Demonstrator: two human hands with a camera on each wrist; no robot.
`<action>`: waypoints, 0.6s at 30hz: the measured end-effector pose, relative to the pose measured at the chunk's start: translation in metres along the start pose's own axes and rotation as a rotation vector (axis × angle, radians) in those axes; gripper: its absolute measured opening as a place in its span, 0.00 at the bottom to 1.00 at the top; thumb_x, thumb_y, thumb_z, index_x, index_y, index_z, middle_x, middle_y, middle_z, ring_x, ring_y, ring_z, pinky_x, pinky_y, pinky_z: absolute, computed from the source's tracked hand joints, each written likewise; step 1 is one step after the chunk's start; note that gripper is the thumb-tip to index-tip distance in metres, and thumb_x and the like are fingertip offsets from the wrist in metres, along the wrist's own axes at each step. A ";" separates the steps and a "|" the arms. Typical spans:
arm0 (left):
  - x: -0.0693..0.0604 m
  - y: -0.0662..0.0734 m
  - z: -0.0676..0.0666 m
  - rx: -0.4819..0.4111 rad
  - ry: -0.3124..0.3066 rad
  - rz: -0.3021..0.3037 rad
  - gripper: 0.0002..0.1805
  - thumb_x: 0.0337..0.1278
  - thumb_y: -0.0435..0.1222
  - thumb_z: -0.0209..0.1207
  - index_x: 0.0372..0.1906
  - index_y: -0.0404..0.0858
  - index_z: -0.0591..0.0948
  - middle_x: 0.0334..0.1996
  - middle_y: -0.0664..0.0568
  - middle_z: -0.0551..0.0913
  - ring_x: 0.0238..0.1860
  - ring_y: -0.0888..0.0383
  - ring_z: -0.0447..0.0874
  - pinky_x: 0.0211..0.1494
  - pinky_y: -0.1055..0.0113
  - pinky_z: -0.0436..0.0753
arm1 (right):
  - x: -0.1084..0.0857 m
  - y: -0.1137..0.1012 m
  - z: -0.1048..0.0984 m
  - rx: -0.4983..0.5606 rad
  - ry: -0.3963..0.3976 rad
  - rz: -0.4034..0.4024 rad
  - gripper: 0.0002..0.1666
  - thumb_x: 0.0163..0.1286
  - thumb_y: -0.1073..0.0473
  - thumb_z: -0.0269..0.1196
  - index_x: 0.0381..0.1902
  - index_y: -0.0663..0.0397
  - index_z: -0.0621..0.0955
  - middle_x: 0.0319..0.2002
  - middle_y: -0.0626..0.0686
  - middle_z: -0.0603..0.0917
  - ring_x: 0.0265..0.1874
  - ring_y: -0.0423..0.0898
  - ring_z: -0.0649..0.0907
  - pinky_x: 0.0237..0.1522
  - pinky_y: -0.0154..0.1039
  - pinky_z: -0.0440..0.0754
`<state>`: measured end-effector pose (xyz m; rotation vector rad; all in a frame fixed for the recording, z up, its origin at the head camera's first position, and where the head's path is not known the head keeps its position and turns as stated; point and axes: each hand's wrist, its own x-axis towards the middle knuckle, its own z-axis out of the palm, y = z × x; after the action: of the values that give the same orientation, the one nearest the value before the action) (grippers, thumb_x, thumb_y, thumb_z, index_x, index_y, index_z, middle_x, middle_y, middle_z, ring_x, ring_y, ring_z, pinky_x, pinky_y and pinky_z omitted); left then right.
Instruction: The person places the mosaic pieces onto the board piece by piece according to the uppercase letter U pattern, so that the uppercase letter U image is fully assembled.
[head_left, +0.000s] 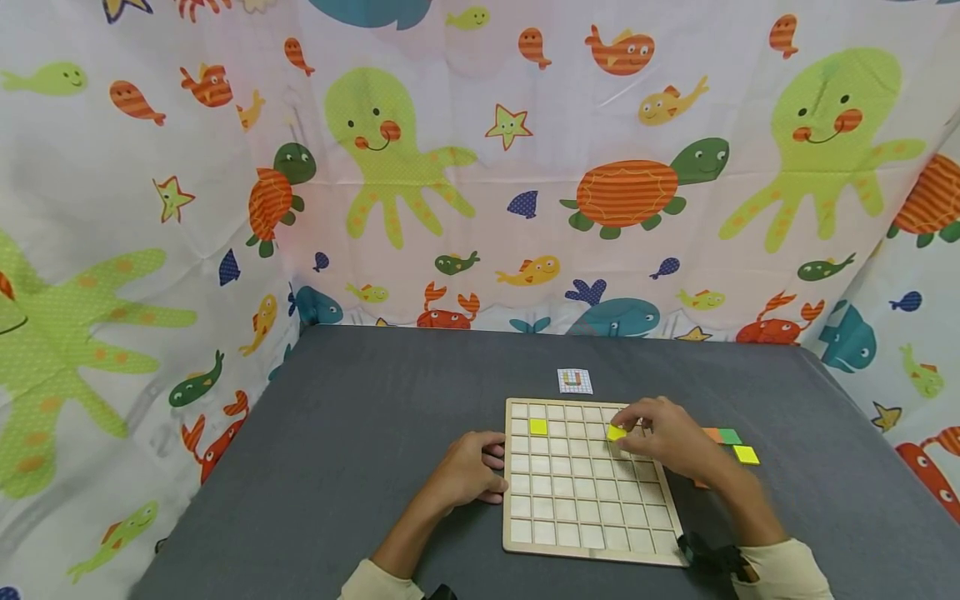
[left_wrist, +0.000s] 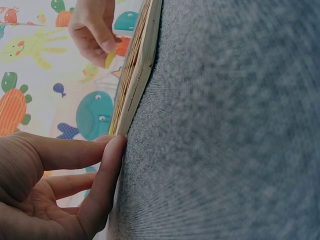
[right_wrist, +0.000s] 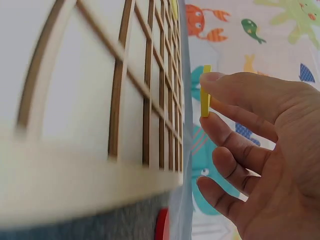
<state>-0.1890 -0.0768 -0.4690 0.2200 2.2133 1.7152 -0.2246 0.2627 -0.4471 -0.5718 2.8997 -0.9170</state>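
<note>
A wooden grid board [head_left: 592, 553] lies on the grey table. One yellow square tile [head_left: 538, 427] sits in a cell near its upper left. My left hand [head_left: 468, 471] is at the board's left side; in the left wrist view its fingertips hold the board's edge [left_wrist: 137, 92]. Over the upper right cells, my right hand [head_left: 667, 433] pinches another yellow tile [right_wrist: 205, 92] between thumb and fingers. The right wrist view shows that tile on edge, raised off the board, with the other fingers loosely curled below.
Beyond the board lies a small card [head_left: 575, 381] with a U-shaped pattern on a grid. Right of the board are an orange tile [head_left: 711, 434], a green tile [head_left: 730, 436] and a yellow tile [head_left: 746, 454], partly behind my right arm. A sea-animal curtain [head_left: 525, 100] surrounds the table.
</note>
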 end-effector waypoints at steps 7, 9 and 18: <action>0.001 -0.001 0.000 -0.009 0.000 -0.002 0.40 0.46 0.13 0.69 0.71 0.27 0.76 0.51 0.40 0.80 0.46 0.51 0.84 0.32 0.58 0.94 | 0.012 -0.015 0.009 0.027 -0.016 -0.020 0.13 0.66 0.56 0.75 0.47 0.49 0.91 0.39 0.45 0.86 0.43 0.49 0.78 0.40 0.42 0.76; 0.001 -0.001 0.000 -0.006 0.000 -0.002 0.40 0.46 0.13 0.69 0.71 0.26 0.76 0.51 0.41 0.80 0.45 0.51 0.84 0.32 0.58 0.94 | 0.015 -0.017 0.012 0.031 -0.017 -0.029 0.13 0.66 0.56 0.75 0.47 0.49 0.91 0.39 0.45 0.86 0.43 0.49 0.77 0.40 0.42 0.77; 0.002 -0.001 -0.001 0.007 -0.006 -0.011 0.40 0.48 0.14 0.69 0.71 0.27 0.76 0.52 0.41 0.80 0.46 0.52 0.84 0.32 0.60 0.93 | 0.024 -0.029 0.022 0.077 -0.061 -0.034 0.13 0.67 0.57 0.74 0.49 0.51 0.90 0.40 0.46 0.86 0.43 0.49 0.76 0.41 0.43 0.76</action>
<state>-0.1909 -0.0771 -0.4704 0.2142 2.2132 1.6990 -0.2342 0.2200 -0.4477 -0.6342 2.7952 -0.9925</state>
